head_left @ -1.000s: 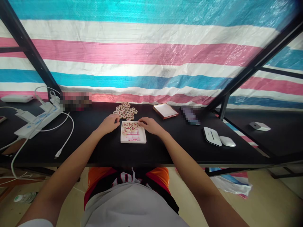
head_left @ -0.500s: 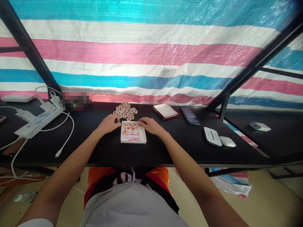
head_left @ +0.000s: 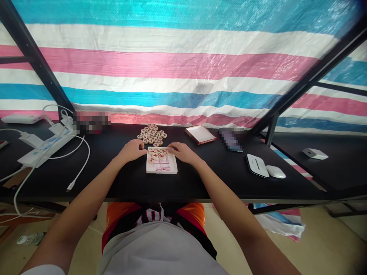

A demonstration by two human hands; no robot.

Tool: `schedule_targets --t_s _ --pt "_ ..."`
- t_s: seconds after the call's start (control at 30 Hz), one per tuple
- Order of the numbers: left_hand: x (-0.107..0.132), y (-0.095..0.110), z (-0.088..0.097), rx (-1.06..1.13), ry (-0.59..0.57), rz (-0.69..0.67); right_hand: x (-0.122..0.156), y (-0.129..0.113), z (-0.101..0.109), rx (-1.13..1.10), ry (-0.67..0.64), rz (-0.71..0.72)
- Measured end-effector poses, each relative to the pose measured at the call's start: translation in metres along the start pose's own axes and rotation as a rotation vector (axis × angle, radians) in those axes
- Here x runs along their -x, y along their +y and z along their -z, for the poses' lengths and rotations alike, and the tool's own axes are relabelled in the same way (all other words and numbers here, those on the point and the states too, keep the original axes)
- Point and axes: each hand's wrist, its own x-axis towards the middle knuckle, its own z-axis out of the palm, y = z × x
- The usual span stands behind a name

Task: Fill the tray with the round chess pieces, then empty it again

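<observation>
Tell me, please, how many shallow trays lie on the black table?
2. The white tray lies between the left hand and right hand, with round pieces in it; the red-rimmed tray lies farther back, to the right. None seems hidden.

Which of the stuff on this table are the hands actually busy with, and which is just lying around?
In hand: left hand, right hand, white tray, loose pile of pieces.
Lying about: red-rimmed tray, power strip, flat white device, white mouse.
</observation>
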Motion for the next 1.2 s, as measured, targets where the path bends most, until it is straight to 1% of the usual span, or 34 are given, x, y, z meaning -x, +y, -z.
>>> schedule_targets --t_s 0.8,0.97,1.2 --pt "0.000 0.001 0.000 -0.002 -0.034 0.016 0.001 -0.002 0.000 -0.008 -0.001 0.000" --pt "-0.001 -0.003 -0.003 0.008 -0.023 -0.012 0.001 -0.001 0.000 -0.006 0.001 0.005" --pt "-0.004 -0.009 -0.007 0.015 0.019 -0.105 0.001 -0.002 0.001 0.006 0.001 -0.001"
